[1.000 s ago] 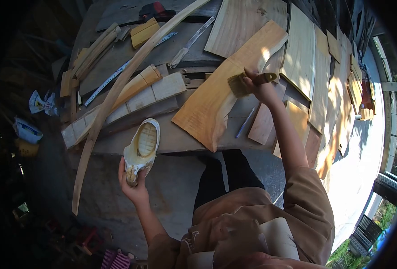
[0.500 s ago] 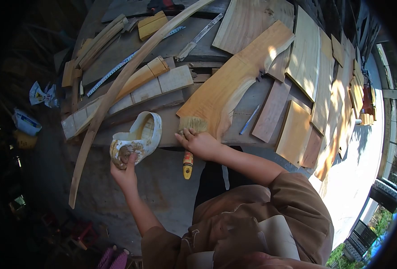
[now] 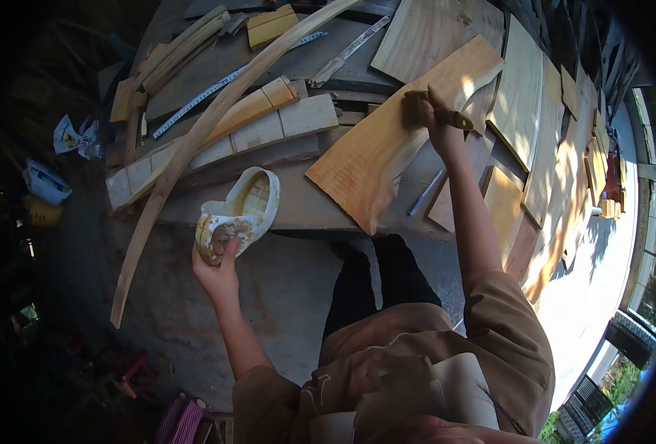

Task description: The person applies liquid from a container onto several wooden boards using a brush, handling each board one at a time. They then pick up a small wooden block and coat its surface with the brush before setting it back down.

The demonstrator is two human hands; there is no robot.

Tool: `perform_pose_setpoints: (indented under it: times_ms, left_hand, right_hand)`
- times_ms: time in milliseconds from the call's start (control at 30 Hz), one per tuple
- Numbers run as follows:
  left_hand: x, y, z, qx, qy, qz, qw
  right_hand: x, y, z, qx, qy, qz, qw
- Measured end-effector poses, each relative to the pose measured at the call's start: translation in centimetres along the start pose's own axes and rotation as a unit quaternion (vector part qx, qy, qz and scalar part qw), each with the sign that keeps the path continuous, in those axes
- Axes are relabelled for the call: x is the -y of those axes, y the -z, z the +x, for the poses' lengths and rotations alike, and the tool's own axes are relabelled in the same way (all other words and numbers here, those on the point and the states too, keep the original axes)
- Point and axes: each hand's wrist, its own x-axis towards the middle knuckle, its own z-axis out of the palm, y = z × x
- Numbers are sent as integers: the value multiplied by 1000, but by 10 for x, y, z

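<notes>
My left hand [image 3: 219,268] is closed on the lower end of a white plastic container [image 3: 266,207], which looks like a cut-open jug with brown smears on it. The container is tilted in front of the table's near edge. My right hand [image 3: 439,122] grips a paintbrush [image 3: 414,111], its handle sticking out to the right. The bristles rest at the far half of a wavy-edged orange-brown board [image 3: 365,163], apparently touching its surface. My right forearm passes over the smaller boards.
A long curved wooden strip [image 3: 166,181] crosses the table's left side and overhangs the front. Behind it lie a pale ruler [image 3: 202,96] and wood blocks [image 3: 272,27]. A blue pen [image 3: 427,191] lies right of the wavy board; several flat boards [image 3: 517,96] cover the right side.
My right hand has carried the paintbrush from the wavy board's near end up and right to its far half. My left hand with the container stays nearly still. The view has shifted slightly.
</notes>
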Motion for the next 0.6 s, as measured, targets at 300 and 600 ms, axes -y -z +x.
perform_pose_setpoints:
  times_ms: [300, 600]
  left_hand:
    - [-1, -3, 0, -6, 5, -32, 999]
    - [1, -4, 0, -8, -10, -43, 999]
  right_hand:
    - [82, -73, -107, 235, 305, -243, 890]
    - [118, -65, -115, 357, 33, 206, 910]
